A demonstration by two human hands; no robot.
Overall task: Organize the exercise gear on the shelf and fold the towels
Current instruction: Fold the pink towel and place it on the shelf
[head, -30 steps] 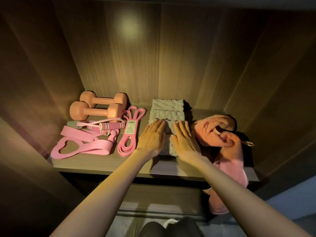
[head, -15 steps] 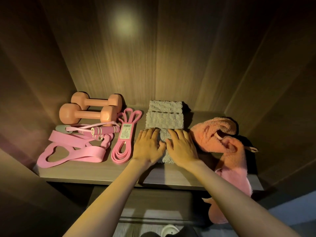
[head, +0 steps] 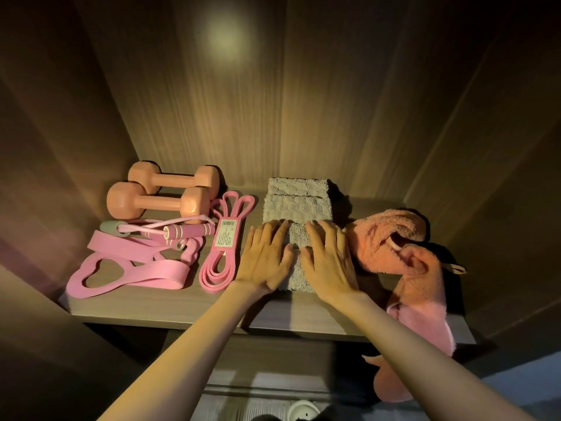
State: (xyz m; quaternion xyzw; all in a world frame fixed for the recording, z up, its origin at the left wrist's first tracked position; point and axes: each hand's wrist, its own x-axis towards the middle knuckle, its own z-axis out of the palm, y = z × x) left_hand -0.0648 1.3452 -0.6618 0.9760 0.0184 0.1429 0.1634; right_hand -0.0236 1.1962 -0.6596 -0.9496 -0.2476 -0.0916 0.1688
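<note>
Flat and spread, left hand (head: 265, 258) and right hand (head: 329, 262) pressed the folded grey towel (head: 296, 208) mid-shelf; uneven pressure could have skewed its folds toward the unfolded pink towel (head: 403, 259).

The pink resistance band (head: 224, 250) carries a white label (head: 226, 233). Its barcode and print are too small to read.

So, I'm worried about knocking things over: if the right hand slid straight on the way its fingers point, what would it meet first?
Probably more of the grey towel under the right hand: its rear folds, then the back wall. Depth is unclear.
</note>
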